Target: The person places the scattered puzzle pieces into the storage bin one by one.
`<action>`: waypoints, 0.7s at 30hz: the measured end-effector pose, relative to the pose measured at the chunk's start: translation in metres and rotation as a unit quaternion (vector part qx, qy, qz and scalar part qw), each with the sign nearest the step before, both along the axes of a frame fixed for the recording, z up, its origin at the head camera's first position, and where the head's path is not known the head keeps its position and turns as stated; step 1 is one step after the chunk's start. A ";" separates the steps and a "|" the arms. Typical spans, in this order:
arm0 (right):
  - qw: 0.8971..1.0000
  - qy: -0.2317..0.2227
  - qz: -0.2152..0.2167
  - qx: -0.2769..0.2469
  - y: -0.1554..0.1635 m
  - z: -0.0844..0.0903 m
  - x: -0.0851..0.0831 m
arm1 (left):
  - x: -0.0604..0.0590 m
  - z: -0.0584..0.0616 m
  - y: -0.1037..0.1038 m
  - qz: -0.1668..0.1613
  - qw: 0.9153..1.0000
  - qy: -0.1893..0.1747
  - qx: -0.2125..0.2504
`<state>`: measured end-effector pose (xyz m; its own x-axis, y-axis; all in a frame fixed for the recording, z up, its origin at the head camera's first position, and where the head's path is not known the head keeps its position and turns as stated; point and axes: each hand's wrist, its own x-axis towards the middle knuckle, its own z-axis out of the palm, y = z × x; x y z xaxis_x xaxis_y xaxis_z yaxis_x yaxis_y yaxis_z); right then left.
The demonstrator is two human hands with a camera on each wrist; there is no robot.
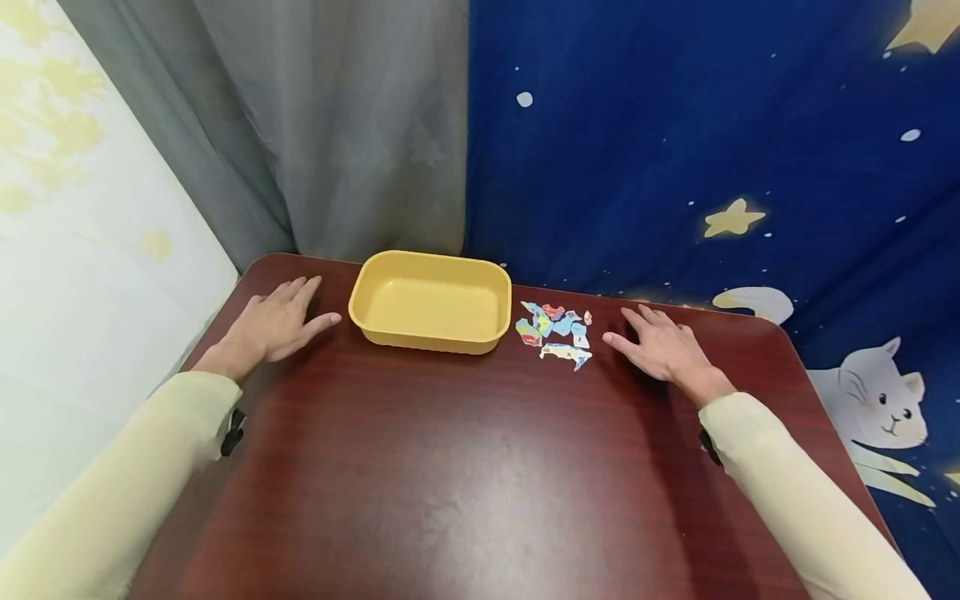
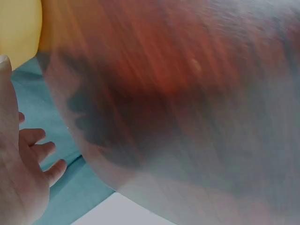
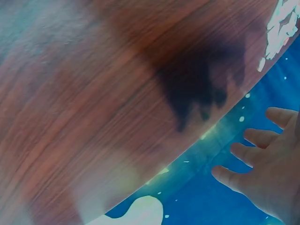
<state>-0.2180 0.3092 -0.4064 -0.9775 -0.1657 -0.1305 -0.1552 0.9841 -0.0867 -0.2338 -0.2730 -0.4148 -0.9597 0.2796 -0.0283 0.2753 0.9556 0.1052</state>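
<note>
Dark red worktop [image 1: 465, 467], curtains behind. Yellow tub [image 1: 431, 302] at the far edge, empty. Left hand [image 1: 273, 321] flat just left of the tub, grip wide, holding nothing. Right hand [image 1: 663, 346] flat near the scraps, grip wide, fingers spread. Coloured paper scraps [image 1: 557, 332] clustered between tub and right hand.

I'm looking at a home corner, likely a child's room: a dark wood table [image 1: 465, 467], a starry cat-print blue cloth [image 1: 675, 167], and a grey curtain [image 1: 337, 125].
</note>
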 end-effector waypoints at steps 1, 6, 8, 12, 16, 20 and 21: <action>1.000 -0.001 -0.001 -0.002 -0.002 0.001 -0.001 | -0.002 0.001 0.002 0.001 1.000 -0.002 -0.002; 1.000 -0.014 0.000 -0.025 -0.010 0.006 -0.007 | -0.010 0.007 0.010 0.010 1.000 -0.024 0.005; 0.998 -0.031 -0.006 -0.055 -0.014 0.009 -0.009 | -0.013 0.011 0.013 0.018 0.999 -0.039 0.016; 0.986 -0.091 -0.040 -0.133 -0.022 0.017 -0.015 | -0.016 0.019 0.020 0.034 0.996 -0.071 0.047; 0.969 -0.135 -0.072 -0.193 -0.029 0.024 -0.018 | -0.019 0.027 0.027 0.054 0.989 -0.098 0.093; 0.943 -0.170 -0.109 -0.265 -0.035 0.027 -0.019 | -0.021 0.032 0.034 0.069 0.981 -0.112 0.142; 0.933 -0.181 -0.123 -0.287 -0.037 0.027 -0.019 | -0.022 0.034 0.035 0.073 0.978 -0.117 0.154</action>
